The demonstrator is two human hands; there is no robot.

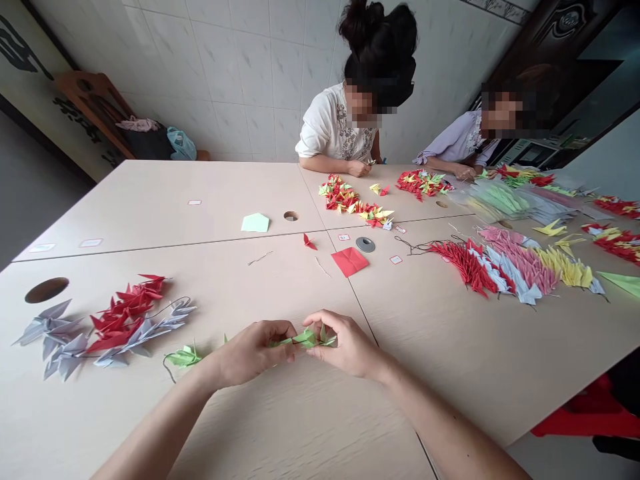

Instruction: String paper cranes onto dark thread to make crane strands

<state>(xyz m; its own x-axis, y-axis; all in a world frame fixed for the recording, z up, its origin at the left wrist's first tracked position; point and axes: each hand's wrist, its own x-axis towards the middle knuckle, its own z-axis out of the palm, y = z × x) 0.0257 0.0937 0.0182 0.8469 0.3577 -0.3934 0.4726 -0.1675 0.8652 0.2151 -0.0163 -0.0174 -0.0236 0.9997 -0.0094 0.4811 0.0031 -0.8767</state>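
The left grip (250, 353) and right grip (349, 345) are both closed, with fingertips and thumbs pinching a short run of small green paper cranes (305, 339) above the near part of the pale wood-grain counter (300, 420). The hands work close together, a sensible hold for such thin, crisp folds: light fingertip pressure keeps the sharp wings and tails from crushing. Toward the left, another pale green crane (183, 357) lies in what appears to be the same line, with a dark thread (167, 367) curling from its end.

Further left, angular gray cranes (65, 340) and glossy red cranes (120, 310) lie in loose bunches beside a round hole (47, 290) in the counter. Ahead sit a flat red paper square (349, 261), a pale green pentagon of paper (255, 223) and a metal ring (365, 244). To the right, dense overlapping strings of red cranes (465, 267), pink cranes (520, 261) and yellow cranes (565, 270) fan across the surface. At the far edge, a co-worker's hand (359, 168) rests beside heaps of multicolored cranes (345, 199).
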